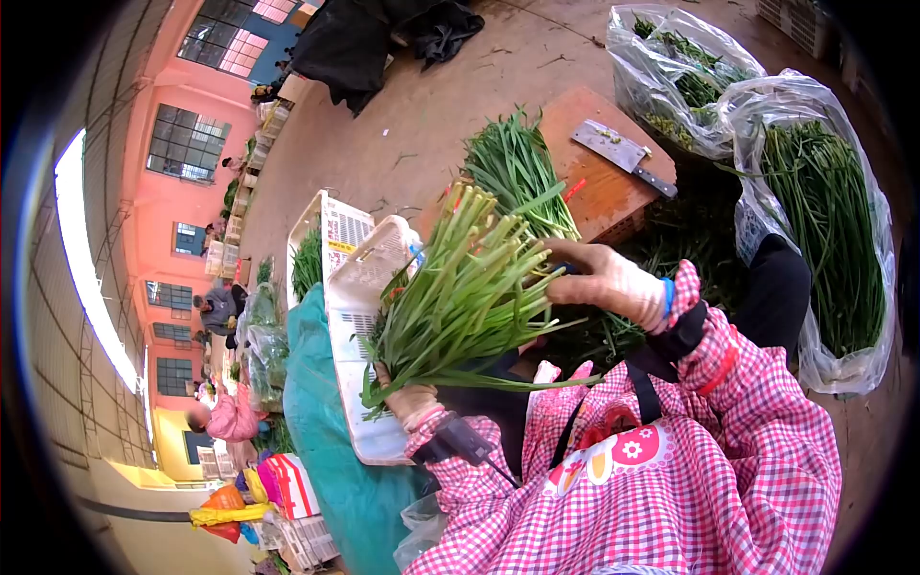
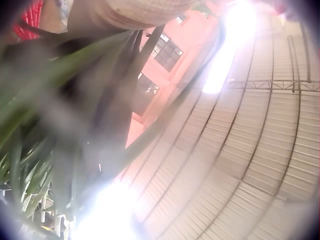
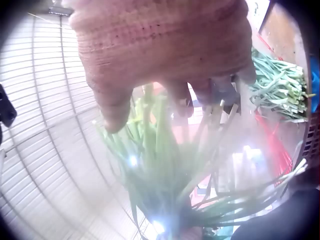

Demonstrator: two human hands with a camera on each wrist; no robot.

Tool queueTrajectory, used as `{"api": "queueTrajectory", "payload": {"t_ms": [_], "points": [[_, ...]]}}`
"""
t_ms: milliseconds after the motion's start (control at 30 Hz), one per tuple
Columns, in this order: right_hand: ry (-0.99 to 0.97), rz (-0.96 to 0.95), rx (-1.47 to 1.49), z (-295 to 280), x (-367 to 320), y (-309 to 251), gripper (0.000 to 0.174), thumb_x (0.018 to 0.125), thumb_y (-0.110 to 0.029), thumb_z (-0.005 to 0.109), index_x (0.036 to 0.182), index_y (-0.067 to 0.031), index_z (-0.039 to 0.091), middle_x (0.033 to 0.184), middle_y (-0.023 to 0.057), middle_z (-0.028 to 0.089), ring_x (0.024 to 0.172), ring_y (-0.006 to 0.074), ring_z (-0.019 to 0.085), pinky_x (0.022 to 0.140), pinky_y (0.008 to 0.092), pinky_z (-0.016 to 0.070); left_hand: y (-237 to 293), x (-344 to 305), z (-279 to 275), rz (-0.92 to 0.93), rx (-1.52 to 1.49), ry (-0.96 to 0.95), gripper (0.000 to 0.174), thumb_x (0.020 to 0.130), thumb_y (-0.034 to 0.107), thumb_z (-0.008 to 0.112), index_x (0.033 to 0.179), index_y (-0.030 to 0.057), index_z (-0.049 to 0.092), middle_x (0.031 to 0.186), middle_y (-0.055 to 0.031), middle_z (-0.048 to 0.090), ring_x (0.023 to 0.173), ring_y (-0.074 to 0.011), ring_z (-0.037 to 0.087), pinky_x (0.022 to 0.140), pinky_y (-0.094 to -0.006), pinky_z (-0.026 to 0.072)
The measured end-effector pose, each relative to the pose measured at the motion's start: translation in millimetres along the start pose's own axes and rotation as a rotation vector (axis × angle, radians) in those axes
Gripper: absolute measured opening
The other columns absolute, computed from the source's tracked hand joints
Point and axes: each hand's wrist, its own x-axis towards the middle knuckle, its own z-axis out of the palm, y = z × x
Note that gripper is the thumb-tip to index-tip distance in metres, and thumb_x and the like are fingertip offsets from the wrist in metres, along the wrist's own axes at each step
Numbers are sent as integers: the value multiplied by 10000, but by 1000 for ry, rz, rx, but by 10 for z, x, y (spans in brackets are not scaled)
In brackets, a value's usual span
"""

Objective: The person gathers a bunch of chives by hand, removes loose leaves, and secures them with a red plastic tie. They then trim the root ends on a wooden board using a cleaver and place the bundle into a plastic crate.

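Observation:
A thick bunch of long, narrow-leaved greens (image 1: pixel 470 297) is held up in front of the body, its pale cut stem ends toward the top. My left hand (image 1: pixel 410 401) grips it low among the leaves, which hide most of the fingers. At the stem side is my right hand (image 1: pixel 606 283), fingers bent and spread, fingertips at the stalks. In the right wrist view, the right hand (image 3: pixel 160 55) arches over the stem ends, thumb and fingers apart. Blurred leaves (image 2: pixel 60 105) fill one side of the left wrist view.
A second bunch (image 1: pixel 517 168) lies by a wooden board (image 1: pixel 599 216) bearing a cleaver (image 1: pixel 613 149). Clear plastic bags (image 1: pixel 752 105) of greens stand at right. White plastic crates (image 1: pixel 359 422) and teal cloth (image 1: pixel 321 383) lie left. Other people (image 1: pixel 230 417) sit farther back.

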Motion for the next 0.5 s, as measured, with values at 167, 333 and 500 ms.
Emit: {"api": "queueTrajectory", "payload": {"t_ms": [167,333,500], "points": [[-52,65,108,114,248,320,393,852,-203,701,1189,-12,640,1096,98,679,1037,156,609,943,299,467,26,-99,11,30,62,-110,467,937,478,553,1217,112,624,1274,-77,629,1102,-298,601,904,-501,499],[-62,-324,-60,211,382,535,263,856,-133,679,1106,-52,688,939,40,693,829,112,658,729,269,532,138,28,-192,-19,70,-240,484,914,479,582,1225,111,626,1208,-107,661,1049,-305,644,844,-484,556],[6,283,464,393,220,542,297,851,-148,694,1134,-58,682,934,12,702,712,75,631,594,233,515,127,138,-290,31,-34,-450,466,950,435,541,1247,81,608,1253,-131,632,1135,-330,604,962,-549,492]]}}
